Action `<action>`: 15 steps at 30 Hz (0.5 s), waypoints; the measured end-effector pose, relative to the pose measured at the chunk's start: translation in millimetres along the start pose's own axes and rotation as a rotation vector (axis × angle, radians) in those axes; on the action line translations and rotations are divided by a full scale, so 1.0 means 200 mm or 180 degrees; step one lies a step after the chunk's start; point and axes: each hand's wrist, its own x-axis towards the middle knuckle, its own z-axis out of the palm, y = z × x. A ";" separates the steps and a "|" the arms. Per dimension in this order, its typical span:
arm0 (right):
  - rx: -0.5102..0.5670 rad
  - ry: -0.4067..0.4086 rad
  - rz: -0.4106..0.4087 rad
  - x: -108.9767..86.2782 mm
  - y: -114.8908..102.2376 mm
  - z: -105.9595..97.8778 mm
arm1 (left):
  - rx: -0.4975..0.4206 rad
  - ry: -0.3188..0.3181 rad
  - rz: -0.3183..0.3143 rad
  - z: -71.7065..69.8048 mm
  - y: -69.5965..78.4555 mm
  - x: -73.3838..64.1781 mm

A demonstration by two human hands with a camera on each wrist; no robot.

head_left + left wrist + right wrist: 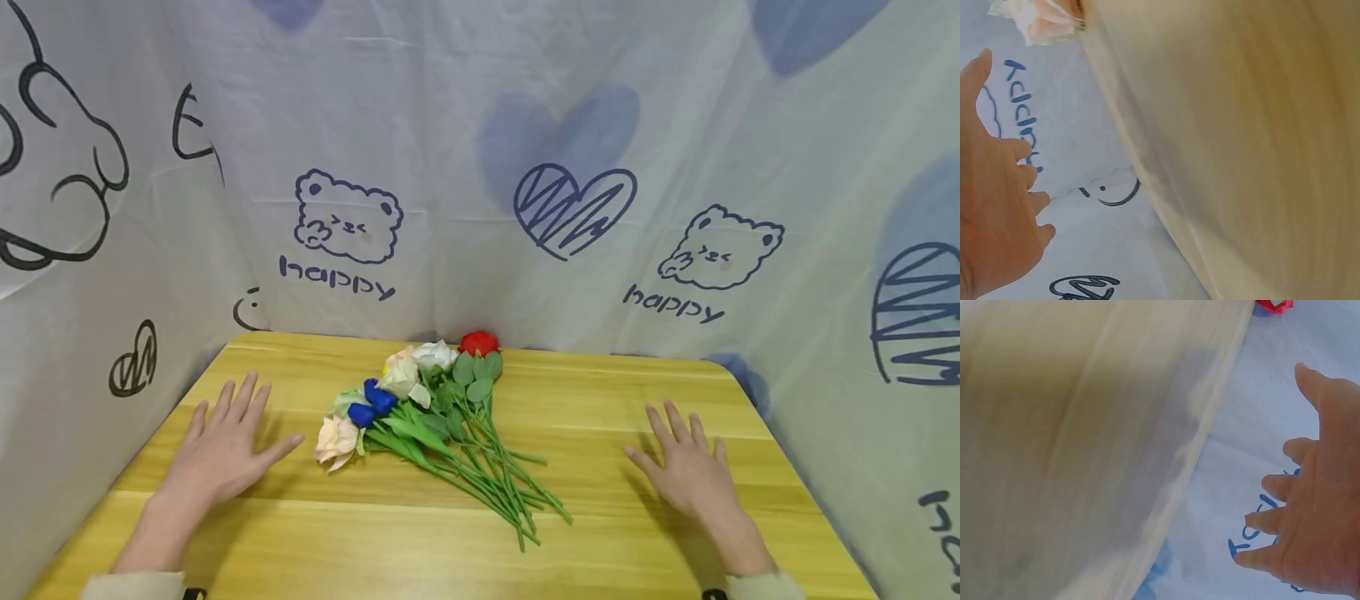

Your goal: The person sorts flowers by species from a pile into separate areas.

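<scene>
A loose bunch of artificial flowers lies on the wooden table (300,542), blooms to the back left and green stems (495,483) fanned toward the front. Among the blooms are a red rose (478,342), a white rose (434,356), a cream rose (400,377), blue tulips (372,404) and a peach rose (337,442). My left hand (225,450) is spread flat-fingered to the left of the peach rose, apart from it and holding nothing. Well to the right of the stems, my right hand (690,473) is also spread, with nothing in it.
A pale cloth (465,283) printed with hearts, bears and "happy" hangs behind the table and along both sides. The table's left and right edges run close beside my forearms. Wooden surface shows between the stems and my right hand.
</scene>
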 end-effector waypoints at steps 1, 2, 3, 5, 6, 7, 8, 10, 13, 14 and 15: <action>0.0003 0.0018 -0.0028 0.00 -0.01 0.00 | -0.0013 0.0001 -0.0001 0.00 0.02 0.00; 0.0015 0.0034 -0.0061 0.01 -0.02 -0.01 | -0.0034 0.0001 0.0000 -0.01 0.03 0.00; 0.0023 0.0041 -0.0098 0.02 -0.03 -0.01 | -0.0054 0.0004 0.0009 -0.01 0.05 0.00; 0.0064 0.0062 -0.0187 0.03 -0.05 -0.02 | -0.0096 0.0010 0.0042 -0.02 0.10 0.01; 0.0100 0.0069 -0.0236 0.04 -0.06 -0.03 | -0.0123 0.0009 0.0062 -0.02 0.13 0.01; 0.0137 0.0073 -0.0285 0.05 -0.08 -0.03 | -0.0137 0.0013 0.0092 -0.02 0.16 0.01; 0.0155 0.0081 -0.0344 0.07 -0.09 -0.03 | -0.0142 0.0019 0.0130 -0.02 0.18 0.02; 0.0202 0.0097 -0.0478 0.09 -0.13 -0.02 | -0.0129 0.0029 0.0210 -0.01 0.24 0.03; 0.0344 0.0065 -0.0711 0.12 -0.19 -0.01 | -0.0096 0.0043 0.0355 0.00 0.34 0.07; 0.0407 0.0040 -0.0791 0.13 -0.21 -0.01 | -0.0087 0.0044 0.0414 0.01 0.38 0.08; 0.0488 0.0005 -0.0867 0.14 -0.24 -0.01 | -0.0087 0.0053 0.0481 0.02 0.42 0.09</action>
